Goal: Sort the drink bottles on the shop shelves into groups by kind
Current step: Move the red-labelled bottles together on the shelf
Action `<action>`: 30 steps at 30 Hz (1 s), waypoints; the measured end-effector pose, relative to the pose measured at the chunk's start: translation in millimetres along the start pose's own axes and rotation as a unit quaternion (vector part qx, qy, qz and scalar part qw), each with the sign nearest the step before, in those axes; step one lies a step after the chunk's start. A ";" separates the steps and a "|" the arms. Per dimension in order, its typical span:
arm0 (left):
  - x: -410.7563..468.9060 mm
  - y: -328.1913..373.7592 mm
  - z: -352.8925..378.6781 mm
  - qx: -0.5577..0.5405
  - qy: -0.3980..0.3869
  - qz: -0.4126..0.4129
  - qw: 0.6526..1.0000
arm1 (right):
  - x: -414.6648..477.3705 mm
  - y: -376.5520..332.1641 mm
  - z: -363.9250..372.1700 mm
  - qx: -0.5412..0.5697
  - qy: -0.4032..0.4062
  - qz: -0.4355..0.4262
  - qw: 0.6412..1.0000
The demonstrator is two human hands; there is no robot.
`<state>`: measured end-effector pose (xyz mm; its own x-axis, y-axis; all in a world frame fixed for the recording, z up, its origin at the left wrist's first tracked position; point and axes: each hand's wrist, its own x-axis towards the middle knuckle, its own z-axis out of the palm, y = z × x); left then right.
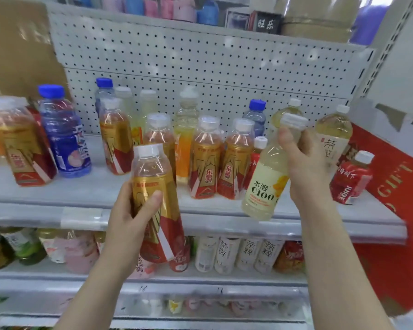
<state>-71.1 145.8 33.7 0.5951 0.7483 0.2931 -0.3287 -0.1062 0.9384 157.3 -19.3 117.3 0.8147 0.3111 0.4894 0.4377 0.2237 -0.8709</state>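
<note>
**Grey shelf crowded with drinks**

The grey shelf (93, 189) carries gold-and-red bottles (206, 160) standing mid-shelf and a blue bottle (66, 139) at left. A pale tea bottle (333, 132) and a red juice bottle (351, 179) stand at right, beside a red gift box (391, 167).

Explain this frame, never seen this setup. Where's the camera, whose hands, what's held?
No robot here: one picture, from a wide-angle camera worn on a person's head, looking forward and down. The left hand grips a gold-and-red plastic drink bottle around its middle. The right hand holds a tilted pale yellow plastic bottle labelled C100 near its neck. On the grey metal shelf behind stand more gold-and-red bottles, a blue plastic bottle with a blue cap, a pale tea bottle and a red juice bottle, mixed together. A lower shelf holds more drinks.
</note>
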 end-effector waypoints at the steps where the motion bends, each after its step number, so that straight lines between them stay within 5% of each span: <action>1: -0.1 1.2 -3.3 0.006 0.007 0.001 1.000 | 0.0 5.2 1.5 -0.012 0.010 -0.005 1.000; 9: 5.3 1.7 -13.9 0.011 0.029 0.002 1.000 | 18.5 37.9 -23.1 -0.172 0.155 -0.027 0.972; 17: 13.5 -0.5 5.2 0.021 -0.012 -0.005 1.000 | 8.5 38.1 11.6 -0.116 0.035 -0.038 0.992; 30: 0.8 0.2 1.2 0.019 0.006 -0.029 0.999 | 16.6 42.5 55.5 -0.129 -0.009 -0.047 0.991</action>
<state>-69.9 145.6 34.3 0.6034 0.7617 0.2360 -0.2663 -0.0864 0.9600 168.3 46.6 91.1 0.7598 0.3167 0.5678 0.5959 0.0101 -0.8030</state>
